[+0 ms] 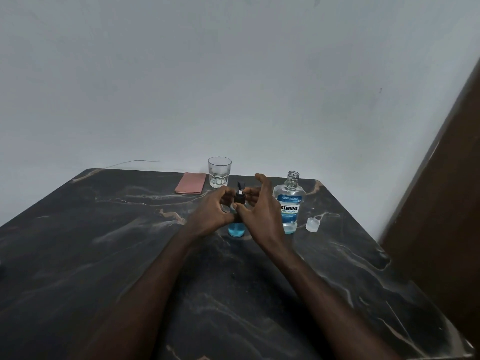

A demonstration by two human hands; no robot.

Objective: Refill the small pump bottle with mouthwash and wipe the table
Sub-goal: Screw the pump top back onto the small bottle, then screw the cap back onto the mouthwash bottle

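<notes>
The small pump bottle (236, 229) stands upright on the dark marble table (104, 255), blue mouthwash showing in its lower part. Its black pump head (240, 194) sits on top. My left hand (210, 216) grips the bottle's body from the left. My right hand (259, 211) is at the black pump collar, thumb and a finger pinching it while the other fingers spread upward. The large mouthwash bottle (288, 203) stands uncapped just right of my right hand, with little blue liquid at its bottom. Its clear cap (312, 224) lies on the table to its right.
A clear drinking glass (219, 172) stands at the table's far edge, and a folded pink cloth (191, 187) lies left of it. A grey wall rises behind the table. A brown wooden panel (441, 203) stands along the right side.
</notes>
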